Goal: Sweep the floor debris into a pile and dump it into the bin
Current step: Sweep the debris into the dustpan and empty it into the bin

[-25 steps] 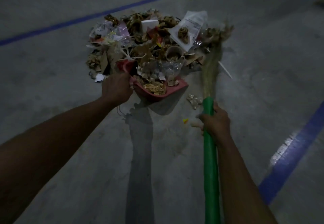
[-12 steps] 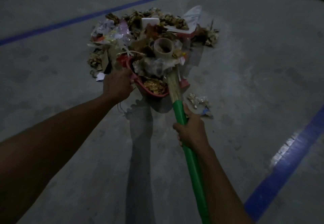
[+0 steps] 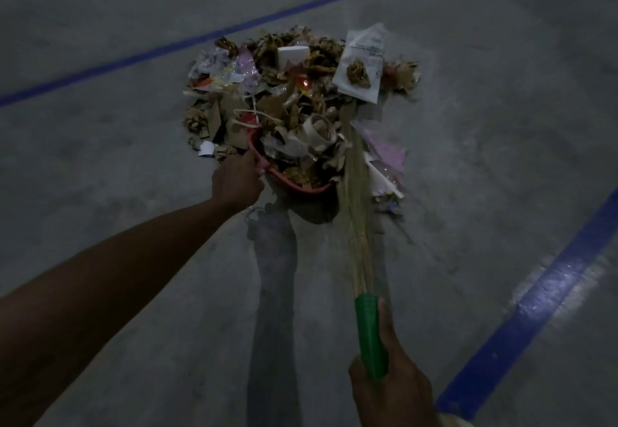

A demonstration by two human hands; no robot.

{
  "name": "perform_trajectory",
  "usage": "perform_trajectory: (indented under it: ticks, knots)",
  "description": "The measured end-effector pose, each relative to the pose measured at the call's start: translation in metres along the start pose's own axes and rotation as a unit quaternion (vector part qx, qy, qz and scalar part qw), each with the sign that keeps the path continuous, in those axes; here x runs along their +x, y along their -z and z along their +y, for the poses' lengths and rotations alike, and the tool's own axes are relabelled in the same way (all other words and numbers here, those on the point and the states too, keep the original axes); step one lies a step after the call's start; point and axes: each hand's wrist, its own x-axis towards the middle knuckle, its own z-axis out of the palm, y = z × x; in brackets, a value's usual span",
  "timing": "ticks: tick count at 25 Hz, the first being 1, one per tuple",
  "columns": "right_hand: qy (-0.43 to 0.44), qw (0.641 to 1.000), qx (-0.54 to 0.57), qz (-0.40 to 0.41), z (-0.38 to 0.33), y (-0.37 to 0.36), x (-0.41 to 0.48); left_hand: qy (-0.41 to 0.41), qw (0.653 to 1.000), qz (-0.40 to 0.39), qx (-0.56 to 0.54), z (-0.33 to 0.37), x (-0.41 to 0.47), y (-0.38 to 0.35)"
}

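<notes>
A pile of debris (image 3: 294, 72), made of cardboard scraps, dry leaves, paper and plastic wrappers, lies on the grey concrete floor. At its near edge sits a red dustpan (image 3: 297, 185), heaped with scraps. My left hand (image 3: 235, 180) grips the dustpan's left rim. My right hand (image 3: 389, 383) holds the green handle of a grass broom (image 3: 354, 192). The broom's bristles reach up along the dustpan's right side into the pile. No bin is in view.
A white plastic bag (image 3: 363, 65) with a brown lump on it lies on the pile's right. Loose papers (image 3: 384, 162) lie right of the broom. Blue floor lines (image 3: 548, 292) run at the right and across the far left.
My right hand has pulled back toward me along with the broom, dragging debris into the dustpan. The white bag has flopped back flat on the pile. My left hand stays on the dustpan.
</notes>
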Motion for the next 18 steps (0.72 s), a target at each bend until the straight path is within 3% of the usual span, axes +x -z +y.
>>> perform_trajectory:
  ticks: [8, 14, 18]
  knots:
    - [-0.01, 0.997, 0.014, 0.074, -0.008, 0.027, -0.002, 0.017, 0.999, -0.031, -0.036, 0.003, -0.031, -0.002]
    - [-0.03, 0.999, -0.024, 0.022, -0.012, 0.041, 0.011, -0.034, 0.996, -0.026, -0.072, -0.001, -0.054, 0.005]
    - [-0.031, 0.999, 0.028, 0.009, -0.017, 0.044, 0.001, -0.038, 0.995, -0.036, -0.082, -0.002, -0.057, 0.004]
